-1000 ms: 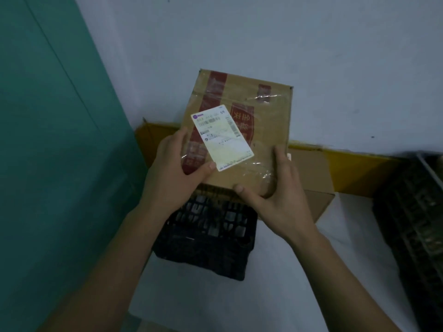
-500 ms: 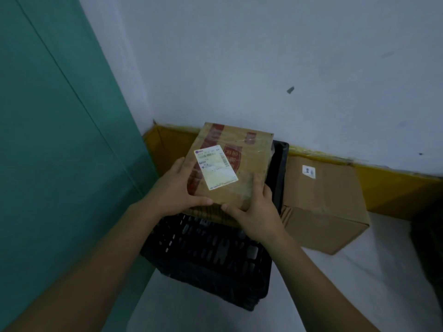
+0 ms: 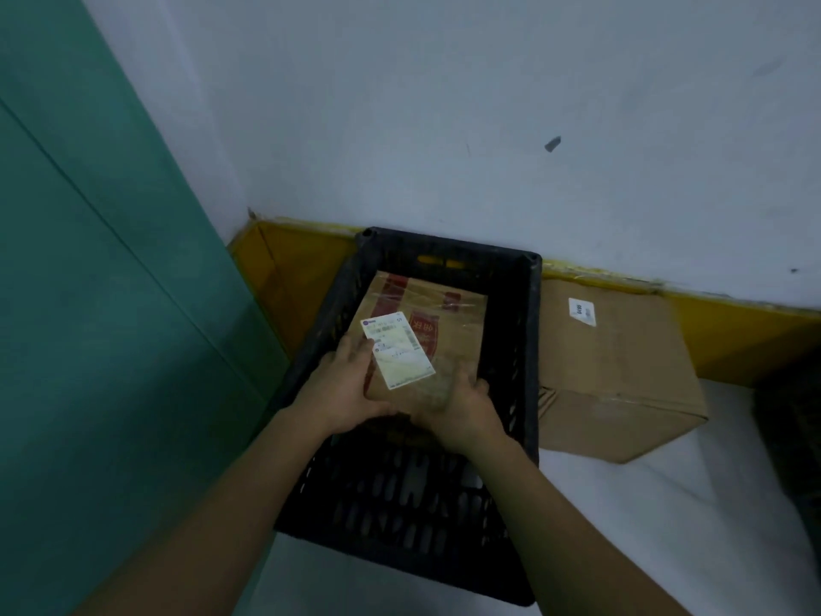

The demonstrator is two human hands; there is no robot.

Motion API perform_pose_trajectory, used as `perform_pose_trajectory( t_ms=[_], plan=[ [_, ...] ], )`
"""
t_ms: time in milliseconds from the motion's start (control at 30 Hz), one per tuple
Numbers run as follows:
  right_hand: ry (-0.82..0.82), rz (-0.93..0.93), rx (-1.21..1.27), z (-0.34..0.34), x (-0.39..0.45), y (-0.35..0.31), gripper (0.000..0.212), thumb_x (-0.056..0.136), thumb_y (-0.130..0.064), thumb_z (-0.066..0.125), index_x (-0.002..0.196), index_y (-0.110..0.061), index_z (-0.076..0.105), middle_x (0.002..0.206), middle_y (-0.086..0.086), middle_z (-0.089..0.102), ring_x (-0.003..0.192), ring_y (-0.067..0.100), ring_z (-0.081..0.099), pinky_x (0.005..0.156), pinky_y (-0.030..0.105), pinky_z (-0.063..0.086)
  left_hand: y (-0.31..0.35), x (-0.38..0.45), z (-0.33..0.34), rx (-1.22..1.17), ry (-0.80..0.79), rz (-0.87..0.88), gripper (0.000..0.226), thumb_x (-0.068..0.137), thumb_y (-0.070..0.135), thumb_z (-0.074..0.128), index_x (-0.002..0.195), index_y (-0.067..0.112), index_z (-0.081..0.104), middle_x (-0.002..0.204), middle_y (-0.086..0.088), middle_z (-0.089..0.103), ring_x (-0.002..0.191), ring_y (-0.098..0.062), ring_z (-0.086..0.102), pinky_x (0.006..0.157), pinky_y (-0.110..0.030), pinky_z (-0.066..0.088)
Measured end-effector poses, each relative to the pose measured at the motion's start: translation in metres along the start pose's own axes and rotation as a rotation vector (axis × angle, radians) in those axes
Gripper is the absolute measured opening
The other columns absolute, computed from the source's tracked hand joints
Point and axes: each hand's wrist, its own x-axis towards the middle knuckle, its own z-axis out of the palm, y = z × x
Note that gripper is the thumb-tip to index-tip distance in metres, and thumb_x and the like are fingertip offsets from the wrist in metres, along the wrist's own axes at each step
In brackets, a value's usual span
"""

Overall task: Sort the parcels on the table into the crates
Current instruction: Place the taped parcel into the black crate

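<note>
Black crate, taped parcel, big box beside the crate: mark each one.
Black crate (image 3: 531, 349): head view, right wall.
Taped parcel (image 3: 453, 331): head view, top face.
Big box (image 3: 622, 366): head view, top face.

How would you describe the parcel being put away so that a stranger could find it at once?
Start at the black crate in the corner by the green wall. Inside it, both hands hold a brown parcel. Unlike the larger box on the floor to the crate's right, it has red printed tape and a big white label.
</note>
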Motion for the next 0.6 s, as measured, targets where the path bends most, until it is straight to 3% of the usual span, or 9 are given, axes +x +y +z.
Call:
perform_pose_trajectory(
  t_ms=[233,467,600],
  plan=[
    [0.004,0.026,-0.205,0.017,0.018,0.002,0.127,0.086,-0.064,0.080,0.170,-0.025,-0.006,0.157,0.026,0.023,0.132,0.043,0.051,0.107,0.049,0.053,-0.002,0.014,0.023,0.127,-0.022,-0.032,0.130,0.078,0.079,0.074,0.169,0.017,0.006,0.176,-0.005,-0.004,0.154,-0.041,0.017,0.122,-0.058,0.034],
    [-0.005,0.040,-0.391,0.022,0.021,0.004,0.124,0.086,-0.083,0.063,0.170,-0.022,-0.005,0.167,0.027,0.015,0.153,0.046,0.022,0.121,0.057,0.035,0.006,0.012,0.025,0.290,-0.031,-0.056,0.131,0.082,0.084,0.064,0.168,0.006,0.003,0.176,-0.019,0.010,0.162,-0.042,0.001,0.129,-0.054,0.019],
    [0.005,0.023,-0.517,0.020,0.018,0.003,0.120,0.090,-0.088,0.049,0.171,-0.019,-0.004,0.172,0.031,0.009,0.160,0.049,0.007,0.127,0.056,0.025,0.008,0.008,0.023,0.278,-0.039,-0.055,0.126,0.087,0.080,0.063,0.169,0.007,0.002,0.177,-0.018,0.004,0.163,-0.040,-0.003,0.130,-0.054,0.015]
  ],
)
